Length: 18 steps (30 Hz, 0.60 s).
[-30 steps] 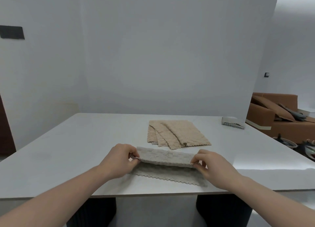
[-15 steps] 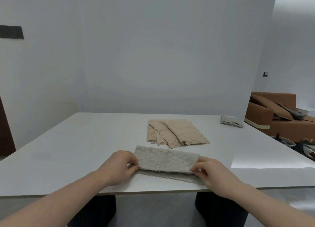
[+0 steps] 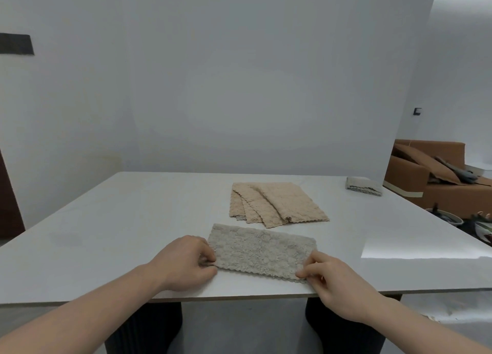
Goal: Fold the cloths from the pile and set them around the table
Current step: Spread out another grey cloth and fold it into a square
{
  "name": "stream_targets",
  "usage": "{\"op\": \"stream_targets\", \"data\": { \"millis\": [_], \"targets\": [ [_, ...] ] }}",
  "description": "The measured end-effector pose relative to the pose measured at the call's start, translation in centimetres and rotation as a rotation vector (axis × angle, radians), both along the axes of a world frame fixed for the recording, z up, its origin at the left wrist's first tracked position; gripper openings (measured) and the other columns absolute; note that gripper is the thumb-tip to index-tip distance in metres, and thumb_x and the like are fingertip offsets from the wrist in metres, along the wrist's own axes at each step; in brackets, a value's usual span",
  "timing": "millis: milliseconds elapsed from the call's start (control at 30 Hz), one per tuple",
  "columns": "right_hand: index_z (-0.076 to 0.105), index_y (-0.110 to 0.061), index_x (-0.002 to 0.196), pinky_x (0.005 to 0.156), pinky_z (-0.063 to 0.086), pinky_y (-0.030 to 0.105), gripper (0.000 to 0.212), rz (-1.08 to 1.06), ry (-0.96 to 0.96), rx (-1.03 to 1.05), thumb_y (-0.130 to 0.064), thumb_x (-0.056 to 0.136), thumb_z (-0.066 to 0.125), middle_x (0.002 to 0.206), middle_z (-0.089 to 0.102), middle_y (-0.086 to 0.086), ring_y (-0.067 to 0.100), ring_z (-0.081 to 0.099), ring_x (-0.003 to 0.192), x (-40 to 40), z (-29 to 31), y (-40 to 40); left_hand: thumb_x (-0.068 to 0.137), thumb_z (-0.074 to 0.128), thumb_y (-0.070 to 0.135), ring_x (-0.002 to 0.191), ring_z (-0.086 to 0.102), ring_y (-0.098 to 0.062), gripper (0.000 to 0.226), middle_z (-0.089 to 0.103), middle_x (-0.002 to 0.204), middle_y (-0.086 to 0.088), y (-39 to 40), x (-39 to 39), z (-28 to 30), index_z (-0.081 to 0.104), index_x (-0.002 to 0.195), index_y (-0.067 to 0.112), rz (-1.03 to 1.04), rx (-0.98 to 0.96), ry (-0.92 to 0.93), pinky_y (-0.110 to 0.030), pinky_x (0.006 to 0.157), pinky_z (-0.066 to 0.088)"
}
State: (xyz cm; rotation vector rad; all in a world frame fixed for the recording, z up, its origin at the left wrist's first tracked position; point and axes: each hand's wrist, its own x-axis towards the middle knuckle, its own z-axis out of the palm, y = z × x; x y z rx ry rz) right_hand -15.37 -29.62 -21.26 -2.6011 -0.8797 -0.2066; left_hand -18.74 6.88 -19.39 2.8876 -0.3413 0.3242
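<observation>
Grey cloth (image 3: pixel 262 250) now folded flat, both hands' grip pinching its ends, fingertips hidden.

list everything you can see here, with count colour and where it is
grey cloth: 1, pale grey, folded in half, flat at the table's near edge
beige cloths: about 4, fanned pile, table centre, behind the grey cloth
folded cloth: 1, grey-white, far right corner of the table
table: 1, white
sofa: 1, brown, right background, dark items lying on it
dark plate: 1, black, left wall
switch: 1, dark, right wall
left hand: pinches the grey cloth's near left corner
right hand: pinches the grey cloth's near right corner
</observation>
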Motion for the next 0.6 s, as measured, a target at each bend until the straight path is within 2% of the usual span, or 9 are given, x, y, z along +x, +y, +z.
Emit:
{"op": "stream_targets", "data": {
  "millis": [67, 100, 167, 200, 267, 333, 400, 467, 600],
  "targets": [
    [0.075, -0.036, 0.109, 0.080, 0.038, 0.007, 0.027, -0.034, 0.028, 0.044, -0.023, 0.098, 0.054, 0.105, 0.053, -0.024, -0.007, 0.053, 0.097, -0.1, 0.6, 0.2, 0.082, 0.046, 0.058, 0.096, 0.055, -0.004, 0.041, 0.069, 0.094, 0.017, -1.2, -0.2, 1.6, 0.074, 0.086, 0.028, -0.027, 0.118, -0.032, -0.031, 0.084, 0.052],
    [0.074, -0.038, 0.108, 0.081, 0.038, 0.007, 0.027, -0.063, 0.031, 0.092, -0.023, 0.098, 0.053, 0.107, 0.052, -0.024, -0.006, 0.052, 0.099, 0.1, 0.9, 0.4, 0.084, 0.044, 0.058, 0.101, 0.053, -0.004, 0.041, 0.068, 0.100, 0.019, -2.1, -0.1, 2.4, 0.074, 0.092, 0.031, -0.050, 0.140, -0.062, -0.031, 0.087, 0.050],
    [0.070, -0.039, 0.115, 0.088, 0.036, 0.008, 0.027, -0.125, -0.001, 0.173, -0.027, 0.100, 0.051, 0.114, 0.049, -0.025, -0.005, 0.050, 0.107, 1.0, 1.5, 1.4, 0.088, 0.043, 0.055, 0.112, 0.050, -0.006, 0.041, 0.066, 0.115, 0.018, -4.2, 0.4, 3.7, 0.073, 0.106, 0.033, -0.080, 0.068, -0.091, -0.034, 0.095, 0.048],
    [0.067, -0.037, 0.122, 0.095, 0.035, 0.012, 0.028, -0.162, -0.018, 0.186, -0.030, 0.101, 0.050, 0.121, 0.049, -0.022, -0.003, 0.048, 0.115, 1.5, 1.6, 2.1, 0.091, 0.044, 0.052, 0.118, 0.049, -0.007, 0.040, 0.064, 0.122, 0.016, -5.2, 1.0, 4.0, 0.071, 0.113, 0.033, -0.086, 0.026, -0.084, -0.035, 0.099, 0.046],
    [0.059, -0.030, 0.137, 0.112, 0.031, 0.025, 0.036, -0.239, -0.010, 0.146, -0.034, 0.103, 0.046, 0.144, 0.044, -0.011, 0.011, 0.039, 0.136, 2.5, 1.8, 3.8, 0.096, 0.044, 0.048, 0.130, 0.045, -0.011, 0.042, 0.058, 0.139, 0.011, -7.0, 2.5, 3.8, 0.065, 0.129, 0.031, -0.101, 0.000, -0.032, -0.037, 0.109, 0.041],
    [0.046, -0.024, 0.150, 0.123, 0.020, 0.033, 0.048, -0.293, 0.054, 0.066, -0.037, 0.104, 0.041, 0.163, 0.025, -0.001, 0.021, 0.023, 0.150, 3.1, 1.6, 5.7, 0.101, 0.042, 0.048, 0.143, 0.035, -0.016, 0.049, 0.044, 0.156, 0.005, -8.3, 4.2, 2.8, 0.052, 0.145, 0.030, -0.097, 0.027, 0.047, -0.037, 0.120, 0.029],
    [0.034, -0.019, 0.156, 0.126, 0.012, 0.037, 0.054, -0.317, 0.109, -0.027, -0.038, 0.105, 0.035, 0.168, 0.009, 0.007, 0.027, 0.010, 0.155, 3.5, 1.1, 7.3, 0.102, 0.038, 0.052, 0.153, 0.020, -0.019, 0.058, 0.025, 0.167, 0.003, -8.9, 5.7, 1.4, 0.034, 0.157, 0.031, -0.068, 0.052, 0.142, -0.038, 0.126, 0.016],
    [0.027, -0.018, 0.156, 0.127, 0.007, 0.044, 0.055, -0.351, 0.163, -0.098, -0.040, 0.106, 0.028, 0.169, 0.002, 0.013, 0.032, 0.002, 0.155, 3.9, 0.3, 8.5, 0.101, 0.034, 0.058, 0.157, 0.007, -0.019, 0.065, 0.011, 0.171, 0.005, -9.0, 6.5, 0.1, 0.021, 0.160, 0.036, -0.036, 0.060, 0.216, -0.043, 0.127, 0.008],
    [0.007, -0.019, 0.162, 0.126, -0.004, 0.048, 0.065, -0.417, 0.235, -0.169, -0.049, 0.105, 0.019, 0.169, -0.007, 0.012, 0.031, -0.008, 0.156, 4.5, -1.4, 9.1, 0.097, 0.021, 0.073, 0.157, -0.005, -0.016, 0.074, -0.001, 0.170, 0.011, -8.3, 6.6, -1.9, 0.004, 0.162, 0.041, 0.013, 0.088, 0.295, -0.046, 0.127, -0.003]
  ]
}}
